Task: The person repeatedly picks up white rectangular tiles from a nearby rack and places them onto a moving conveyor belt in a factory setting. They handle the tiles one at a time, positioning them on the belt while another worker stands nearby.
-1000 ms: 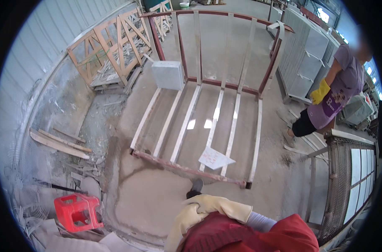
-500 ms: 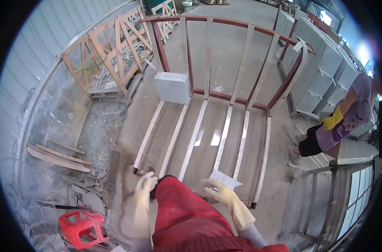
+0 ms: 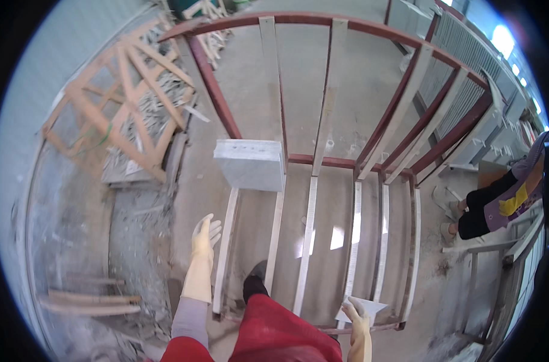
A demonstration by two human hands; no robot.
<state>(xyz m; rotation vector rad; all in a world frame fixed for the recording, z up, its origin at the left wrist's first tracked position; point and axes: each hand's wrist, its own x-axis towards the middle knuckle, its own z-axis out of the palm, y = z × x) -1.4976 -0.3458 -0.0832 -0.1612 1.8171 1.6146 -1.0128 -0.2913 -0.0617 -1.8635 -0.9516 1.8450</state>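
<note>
My left hand (image 3: 205,234), in a pale rubber glove, is stretched forward with its fingers apart and nothing in it. It is beside the outer left slat of a low red-framed rack (image 3: 310,253), short of the upright grey-white stone slabs (image 3: 250,166) at its back left. My gloved right hand (image 3: 357,315) is low at the front right of the rack. Its fingers look apart and overlap a white pointed sheet or thin piece (image 3: 371,306), which appears to lie across the slats. Whether they touch it is unclear. My red apron (image 3: 280,338) covers the lower middle.
Wooden crates of broken pieces (image 3: 129,108) stand at the far left, with curved boards (image 3: 90,301) and rubble nearer. The rack's upright back (image 3: 322,90) rises ahead. Stacked slabs (image 3: 461,66) line the far right, where a person with a yellow glove (image 3: 514,200) stands.
My left hand has moved forward alongside the rack's left slat. My right hand appears lower and farther right. The view has shifted closer to the slabs, and the red stool has left the picture.
</note>
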